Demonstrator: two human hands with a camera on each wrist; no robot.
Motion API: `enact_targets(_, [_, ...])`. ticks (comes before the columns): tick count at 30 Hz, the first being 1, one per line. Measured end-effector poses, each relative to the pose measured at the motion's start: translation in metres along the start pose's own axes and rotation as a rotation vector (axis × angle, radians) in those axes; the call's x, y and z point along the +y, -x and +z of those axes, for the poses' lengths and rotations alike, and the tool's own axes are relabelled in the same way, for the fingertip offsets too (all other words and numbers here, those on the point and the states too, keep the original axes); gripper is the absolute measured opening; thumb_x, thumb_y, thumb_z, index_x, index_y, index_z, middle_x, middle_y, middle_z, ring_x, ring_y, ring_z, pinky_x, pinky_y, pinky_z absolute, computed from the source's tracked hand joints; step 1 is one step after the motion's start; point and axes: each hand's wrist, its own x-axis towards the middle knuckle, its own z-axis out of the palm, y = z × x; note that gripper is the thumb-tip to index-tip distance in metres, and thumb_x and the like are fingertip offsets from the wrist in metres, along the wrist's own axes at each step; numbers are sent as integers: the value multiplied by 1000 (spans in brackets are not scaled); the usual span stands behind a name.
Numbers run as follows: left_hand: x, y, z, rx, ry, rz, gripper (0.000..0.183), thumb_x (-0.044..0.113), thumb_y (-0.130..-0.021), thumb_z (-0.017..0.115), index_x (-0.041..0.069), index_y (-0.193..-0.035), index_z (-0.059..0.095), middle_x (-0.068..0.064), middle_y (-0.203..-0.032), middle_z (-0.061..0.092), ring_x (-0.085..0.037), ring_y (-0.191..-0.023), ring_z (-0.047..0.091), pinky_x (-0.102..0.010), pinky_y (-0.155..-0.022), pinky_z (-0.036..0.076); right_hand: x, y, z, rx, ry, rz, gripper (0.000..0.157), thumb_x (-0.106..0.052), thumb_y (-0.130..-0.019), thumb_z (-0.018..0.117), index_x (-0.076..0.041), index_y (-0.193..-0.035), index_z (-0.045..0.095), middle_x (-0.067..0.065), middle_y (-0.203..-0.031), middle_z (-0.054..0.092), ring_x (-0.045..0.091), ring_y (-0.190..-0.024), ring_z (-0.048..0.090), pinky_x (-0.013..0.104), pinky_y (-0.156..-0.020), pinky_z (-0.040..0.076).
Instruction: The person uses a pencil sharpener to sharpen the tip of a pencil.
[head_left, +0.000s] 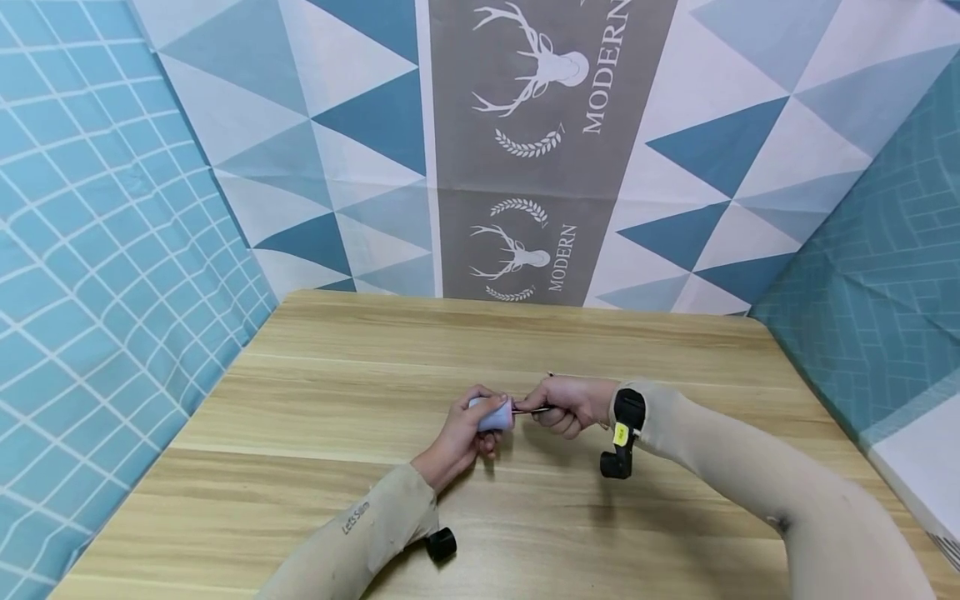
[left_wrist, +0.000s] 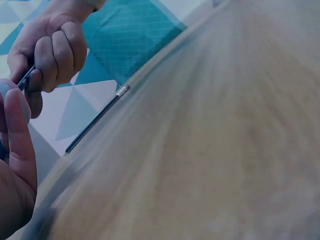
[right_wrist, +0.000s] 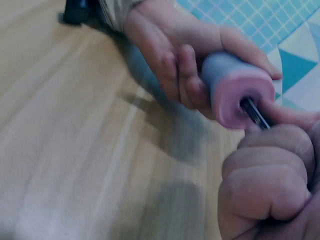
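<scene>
My left hand (head_left: 467, 433) grips a pencil sharpener (right_wrist: 227, 82), a blue cylinder with a pink end face, thumb along its top. The sharpener lies sideways, its pink end toward my right hand (head_left: 562, 404). With curled fingers my right hand holds a dark pencil (right_wrist: 256, 114), whose end sits in the hole of the pink face. Most of the pencil is hidden inside that fist. Another dark pencil (left_wrist: 95, 121), with a pale metal-looking end, lies on the table beyond my hands; in the head view the right hand mostly covers it.
A wood-grain table (head_left: 360, 358) lies under both hands. Patterned cloth walls (head_left: 360, 167) stand at its back and sides. Something white (head_left: 918, 483) stands at the right edge. Both wrists carry black camera mounts (head_left: 618, 462).
</scene>
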Motion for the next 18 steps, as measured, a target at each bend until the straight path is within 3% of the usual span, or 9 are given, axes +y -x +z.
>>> enact_targets(3, [0,0,0,-14,-15,15,8,21,-89,70,18,-86,64,-10,-65,59,-10,-39,50,-25,-35,45,-1,-1,-5,-54,-14,54,45,-27,-104,42,-16,-61,34,-10,-45,22,1,-34,21,20,-39,11])
enact_targets(5, [0,0,0,-15,-15,22,8,21,-89,70,17,-86,63,-10,-65,60,-10,-39,51,-24,-35,46,-1,-2,-6,-50,23,30,43,-28,-103,44,-16,-63,35,-10,-46,22,2,-36,20,20,-39,12])
enact_targets(8, [1,0,-1,-13,-15,22,9,21,-91,68,17,-86,63,-10,-67,61,-10,-40,52,-24,-36,46,0,1,-3,24,135,-45,40,-32,-102,51,-13,-69,39,-7,-49,22,5,-40,19,21,-41,15])
enact_targets(14, [3,-1,-4,-6,-25,1,13,26,-93,67,15,-88,60,-9,-70,63,-11,-43,51,-25,-38,46,1,20,7,305,604,-280,35,-40,-102,54,-6,-97,55,0,-62,49,11,-50,39,27,-45,33])
enact_targets(18, [5,-1,-4,7,-25,-2,15,28,-93,67,15,-89,59,-7,-72,65,-10,-43,49,-24,-38,44,8,29,13,505,996,-586,25,-28,-102,56,-4,-109,58,1,-77,59,13,-63,53,30,-56,47])
